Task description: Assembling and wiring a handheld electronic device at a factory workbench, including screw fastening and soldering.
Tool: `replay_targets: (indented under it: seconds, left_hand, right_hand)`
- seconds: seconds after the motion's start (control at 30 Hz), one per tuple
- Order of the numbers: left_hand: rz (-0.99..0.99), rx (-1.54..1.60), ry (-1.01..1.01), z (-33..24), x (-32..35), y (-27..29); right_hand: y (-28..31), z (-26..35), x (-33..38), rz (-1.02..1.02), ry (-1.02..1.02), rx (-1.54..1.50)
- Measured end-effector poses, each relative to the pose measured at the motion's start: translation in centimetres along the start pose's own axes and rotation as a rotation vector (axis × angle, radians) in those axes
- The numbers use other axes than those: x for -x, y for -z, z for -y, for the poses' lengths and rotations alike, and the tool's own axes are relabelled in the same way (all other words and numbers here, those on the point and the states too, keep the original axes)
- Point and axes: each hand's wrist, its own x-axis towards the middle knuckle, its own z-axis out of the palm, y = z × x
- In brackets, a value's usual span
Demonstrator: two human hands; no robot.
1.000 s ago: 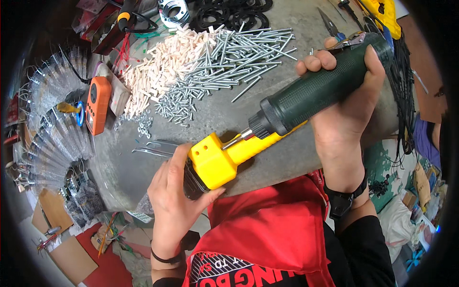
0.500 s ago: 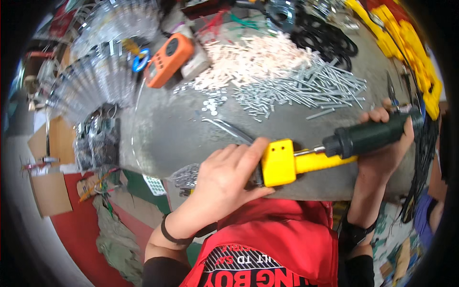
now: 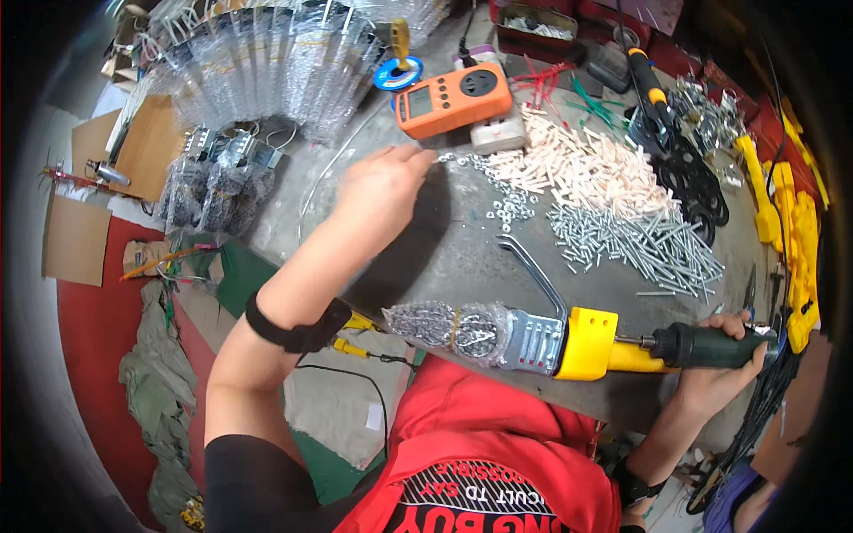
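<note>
My right hand [image 3: 720, 355] is wrapped round a dark green electric screwdriver [image 3: 711, 345], whose bit reaches the side of a yellow plastic handle [image 3: 586, 345]. The handle lies at the table's near edge, joined to a grey metal body [image 3: 531, 342] with a bubble-wrapped end [image 3: 453, 330]. A bent metal rod [image 3: 538, 274] sticks out beside it. My left hand [image 3: 386, 191] is over the table's left part, fingers drawn together at the edge of a scatter of small metal nuts [image 3: 511, 209]. Whatever its fingertips may hold is hidden.
An orange meter with a socket [image 3: 453, 99] stands beyond my left hand. Pale short sticks [image 3: 586, 164] and metal screws [image 3: 640, 244] lie in heaps, with black rings [image 3: 697, 191] to their right. Bubble-wrapped units [image 3: 218, 182] stand left; yellow handles [image 3: 786, 231] line the right.
My left hand has let go of the yellow handle and moved up and left to the nuts. My right hand keeps the screwdriver at the handle. The whole view has shifted.
</note>
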Motion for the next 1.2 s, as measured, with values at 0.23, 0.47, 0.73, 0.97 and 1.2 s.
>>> replay_targets:
  seconds: [0.23,0.47,0.73,0.97,1.2]
  left_hand:
    - [-0.009,0.046,-0.131,-0.6,-1.6,-2.5]
    - [-0.105,0.193,-0.205,-1.9,-0.4,-1.9]
    - [-0.086,0.111,-0.132,-1.6,-0.9,-2.7]
    - [0.148,0.484,0.159,-0.5,-2.1,-2.0]
    - [0.041,0.096,-0.127,-1.0,-1.0,-1.8]
  right_hand:
    - [0.3,0.3,0.0,-0.014,0.019,0.003]
    - [-0.1,0.0,0.1,0.006,-0.001,-0.001]
    - [-0.1,0.1,0.2,0.03,-0.02,0.001]
    - [-0.2,0.1,0.4,0.062,-0.019,-0.02]
    - [-0.4,0.3,0.3,0.012,-0.014,0.095]
